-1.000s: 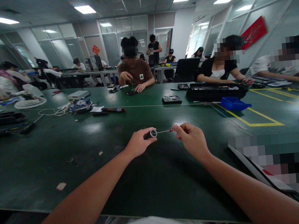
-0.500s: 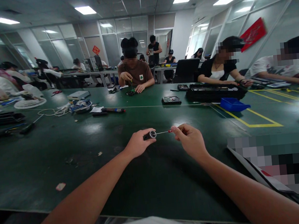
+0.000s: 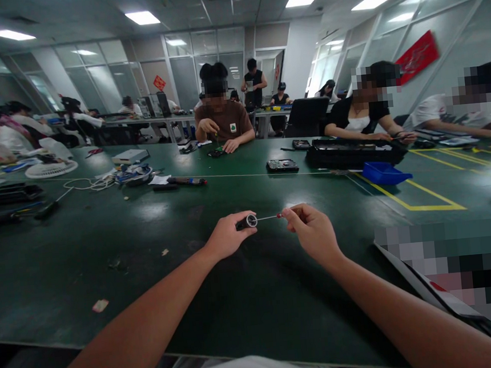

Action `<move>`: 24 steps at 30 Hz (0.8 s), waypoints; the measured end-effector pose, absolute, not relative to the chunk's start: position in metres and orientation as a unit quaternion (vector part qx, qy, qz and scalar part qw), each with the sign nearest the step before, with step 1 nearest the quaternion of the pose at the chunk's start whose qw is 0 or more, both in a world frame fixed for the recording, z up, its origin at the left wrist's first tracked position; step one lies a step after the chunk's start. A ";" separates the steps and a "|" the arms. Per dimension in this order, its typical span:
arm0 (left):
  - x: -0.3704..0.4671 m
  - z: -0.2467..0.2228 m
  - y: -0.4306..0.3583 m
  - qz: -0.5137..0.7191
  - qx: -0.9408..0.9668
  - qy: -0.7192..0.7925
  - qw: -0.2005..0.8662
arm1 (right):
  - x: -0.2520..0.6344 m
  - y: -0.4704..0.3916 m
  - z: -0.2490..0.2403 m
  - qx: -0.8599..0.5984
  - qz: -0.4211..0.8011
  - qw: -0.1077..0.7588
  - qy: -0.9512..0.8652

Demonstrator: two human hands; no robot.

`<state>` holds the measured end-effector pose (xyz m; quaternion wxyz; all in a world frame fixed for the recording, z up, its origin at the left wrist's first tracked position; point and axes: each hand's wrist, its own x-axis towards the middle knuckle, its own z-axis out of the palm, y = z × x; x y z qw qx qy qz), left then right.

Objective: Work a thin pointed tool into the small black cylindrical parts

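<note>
Between the thumb and fingers of my left hand is a small black cylindrical part with a pale ring at its right end. My right hand is closed around a screwdriver, whose thin metal shaft points left. Its tip meets the ringed end of the black part; whether it sits inside cannot be made out. A red bit of the screwdriver shows at my fingertips, and the rest of the handle is hidden in my hand. Both hands are held above the green table.
Across the table a person works on a small green board. An opened metal drive, a long black housing and a blue bin lie beyond my hands. Bundled cables and a pen-like tool lie to the left.
Both hands keep nearly the same pose, with the screwdriver still at the black part. The whole view has shifted very slightly.
</note>
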<state>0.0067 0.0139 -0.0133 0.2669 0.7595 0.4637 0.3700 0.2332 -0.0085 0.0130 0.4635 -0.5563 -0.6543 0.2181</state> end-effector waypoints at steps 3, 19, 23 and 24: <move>0.007 -0.012 0.014 0.372 0.760 0.462 0.265 | 0.233 -0.008 0.012 -0.549 0.224 0.464 -0.658; 0.008 -0.012 0.014 0.374 0.757 0.469 0.260 | 0.231 -0.005 0.004 -0.471 0.309 0.496 -0.660; 0.009 -0.010 0.013 0.371 0.756 0.469 0.267 | 0.229 -0.009 0.008 -0.444 0.308 0.494 -0.681; 0.009 -0.010 0.014 0.371 0.757 0.467 0.267 | 0.229 -0.011 0.010 -0.450 0.298 0.485 -0.688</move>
